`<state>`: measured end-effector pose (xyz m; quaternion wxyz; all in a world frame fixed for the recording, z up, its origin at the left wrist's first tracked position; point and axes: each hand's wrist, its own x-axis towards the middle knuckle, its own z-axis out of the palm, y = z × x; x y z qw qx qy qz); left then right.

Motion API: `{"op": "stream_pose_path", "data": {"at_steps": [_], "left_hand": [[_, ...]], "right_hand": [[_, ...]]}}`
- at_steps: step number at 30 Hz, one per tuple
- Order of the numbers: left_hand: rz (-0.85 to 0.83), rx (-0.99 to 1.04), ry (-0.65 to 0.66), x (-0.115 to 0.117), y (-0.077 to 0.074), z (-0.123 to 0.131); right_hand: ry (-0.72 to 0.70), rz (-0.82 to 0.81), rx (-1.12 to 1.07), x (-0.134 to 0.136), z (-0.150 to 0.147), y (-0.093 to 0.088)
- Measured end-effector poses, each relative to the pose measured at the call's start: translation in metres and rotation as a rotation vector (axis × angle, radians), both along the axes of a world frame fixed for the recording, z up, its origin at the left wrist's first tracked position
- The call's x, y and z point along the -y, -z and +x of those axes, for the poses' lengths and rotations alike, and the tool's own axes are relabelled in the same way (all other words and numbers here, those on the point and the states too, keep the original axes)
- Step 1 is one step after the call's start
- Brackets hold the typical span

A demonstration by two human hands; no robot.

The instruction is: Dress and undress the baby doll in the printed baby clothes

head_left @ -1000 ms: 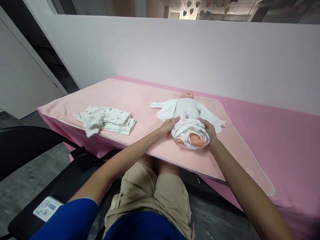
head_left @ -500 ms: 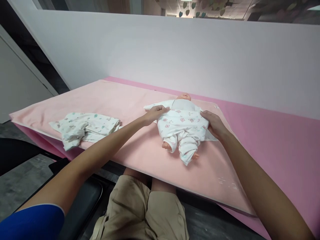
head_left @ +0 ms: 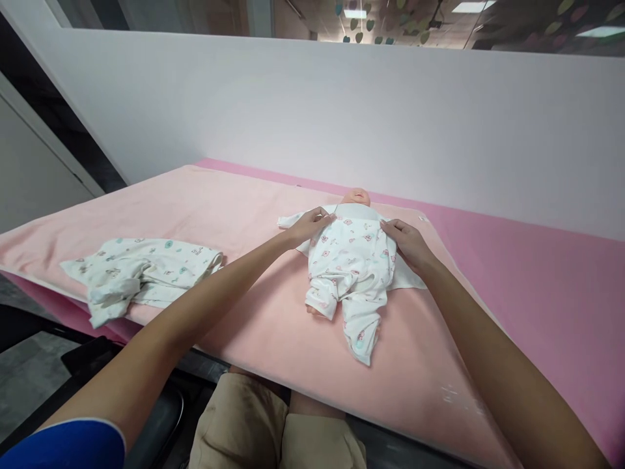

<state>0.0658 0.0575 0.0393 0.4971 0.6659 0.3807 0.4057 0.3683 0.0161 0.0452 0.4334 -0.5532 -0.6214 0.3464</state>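
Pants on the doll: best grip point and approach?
Likely the waistband of the pants, pinched at both ends, one hand from each side. That top edge lies across the doll and offers loose cloth, while the legs look creased and one foot shows at a cuff. The left hand and right hand pinch it there now.

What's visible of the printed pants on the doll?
The pants are white, thin-looking cloth with small pink and teal prints. They are on the doll, waist up at its torso, legs pointing toward the wearer of the camera. The picture-left leg is bunched, part of a foot showing; the other extends further. Left hand and right hand grip opposite waist edges.
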Motion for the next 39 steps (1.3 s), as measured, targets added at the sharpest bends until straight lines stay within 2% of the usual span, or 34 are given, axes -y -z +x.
{"op": "stream_pose_path", "data": {"at_steps": [3,5,10,13,15,19,21,24,29,33,36,39], "left_hand": [[0.013,0.020,0.009,-0.018,-0.002,0.007],[-0.006,0.058,0.005,-0.027,0.004,0.015],[-0.162,0.122,0.015,-0.032,0.036,0.032],[-0.173,0.066,0.009,-0.029,0.041,0.034],[-0.069,-0.038,0.027,-0.028,0.033,0.032],[0.412,-0.265,0.062,-0.030,0.010,0.028],[0.521,-0.326,0.087,-0.035,0.005,0.030],[0.398,-0.279,0.053,-0.046,0.007,0.037],[0.092,-0.061,-0.072,-0.063,0.028,0.048],[-0.049,0.032,-0.116,-0.063,0.049,0.046],[-0.209,0.092,-0.081,-0.061,0.056,0.044],[-0.425,0.255,0.036,-0.057,0.052,0.047]], "right_hand": [[0.004,0.013,-0.052,-0.018,-0.001,-0.009],[-0.016,-0.026,-0.082,-0.030,-0.008,-0.007],[-0.103,-0.203,-0.336,-0.043,-0.032,0.024],[-0.095,-0.178,-0.331,-0.041,-0.035,0.035],[-0.062,-0.117,-0.174,-0.038,-0.032,0.031],[-0.081,0.101,0.306,-0.033,-0.026,0.008],[-0.120,0.177,0.433,-0.036,-0.026,-0.001],[-0.141,0.131,0.331,-0.051,-0.025,0.000],[-0.091,-0.127,-0.236,-0.081,-0.019,0.030],[0.057,-0.175,-0.287,-0.077,-0.014,0.052],[0.070,-0.230,-0.338,-0.067,-0.015,0.059],[-0.056,-0.335,-0.552,-0.060,-0.019,0.058]]}}
